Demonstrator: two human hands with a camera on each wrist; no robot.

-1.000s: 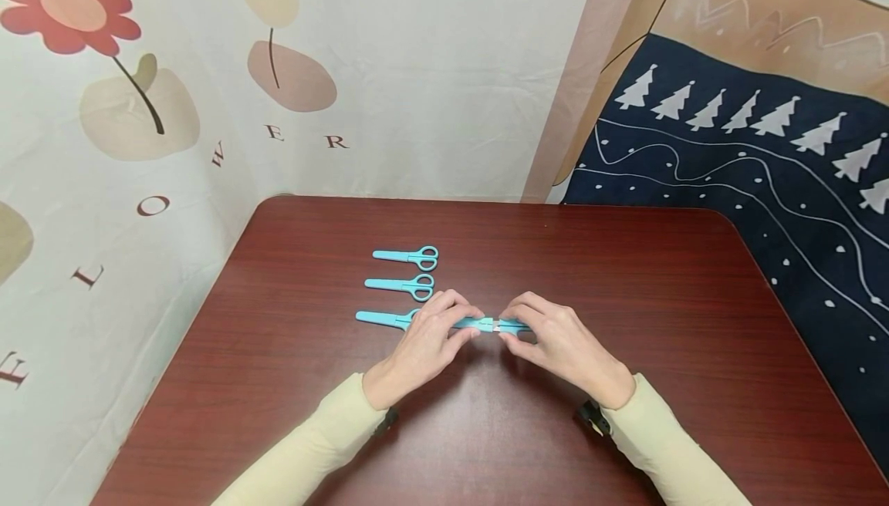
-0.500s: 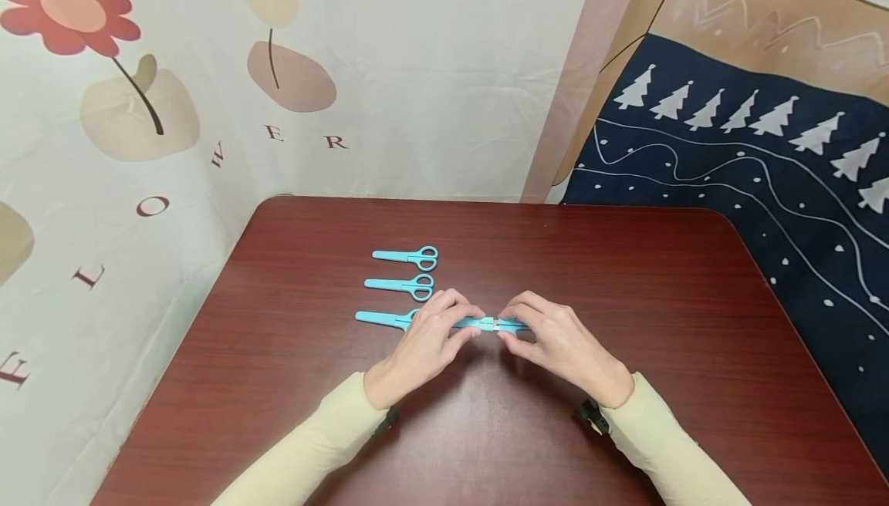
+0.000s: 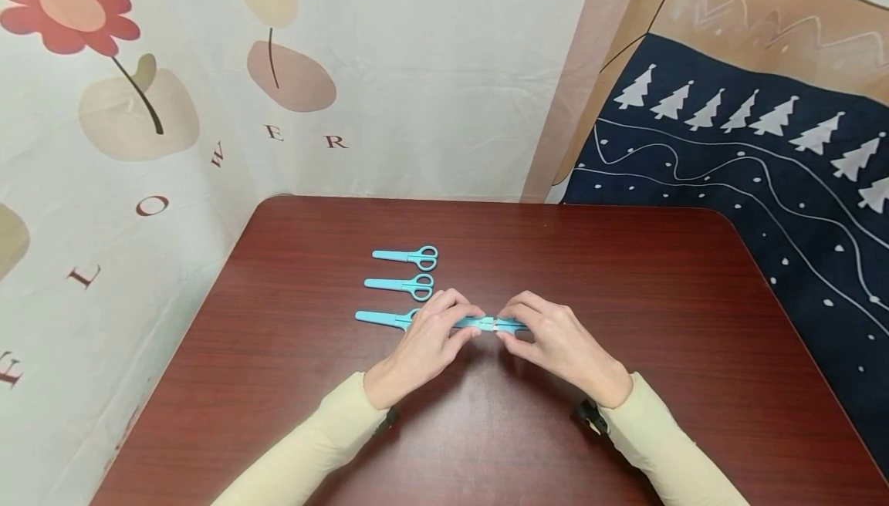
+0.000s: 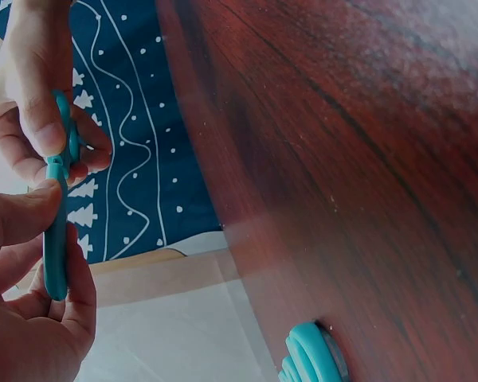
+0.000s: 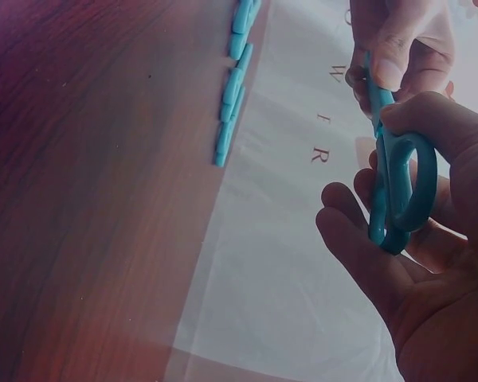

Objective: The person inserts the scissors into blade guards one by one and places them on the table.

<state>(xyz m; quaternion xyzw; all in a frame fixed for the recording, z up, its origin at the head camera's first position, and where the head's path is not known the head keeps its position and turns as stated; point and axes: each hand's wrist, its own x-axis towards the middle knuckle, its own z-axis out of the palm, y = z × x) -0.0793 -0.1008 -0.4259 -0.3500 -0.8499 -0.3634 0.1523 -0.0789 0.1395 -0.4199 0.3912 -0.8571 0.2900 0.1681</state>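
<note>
Over the table, both hands hold one pair of turquoise scissors [image 5: 389,179] between them. My left hand [image 3: 427,340] pinches the long turquoise blade cover [image 4: 56,259] between thumb and fingers. At the handle end, my right hand [image 3: 559,340] grips the scissors by thumb and fingers, with the finger loops showing in the right wrist view. Cover and handle lie in one line, with a very narrow gap between them in the head view. Most of the cover and the handle is hidden by the fingers in that view.
Several matching turquoise scissors lie in a column left of centre: a far pair [image 3: 394,256], a middle pair [image 3: 389,285] and a near pair [image 3: 380,318], partly behind the left hand. The brown table [image 3: 625,259] ends against a printed cloth [image 3: 444,105].
The slim gap between blade cover and handle has narrowed, as the right hand and the handle have edged slightly left. The left hand and the lying scissors have stayed put.
</note>
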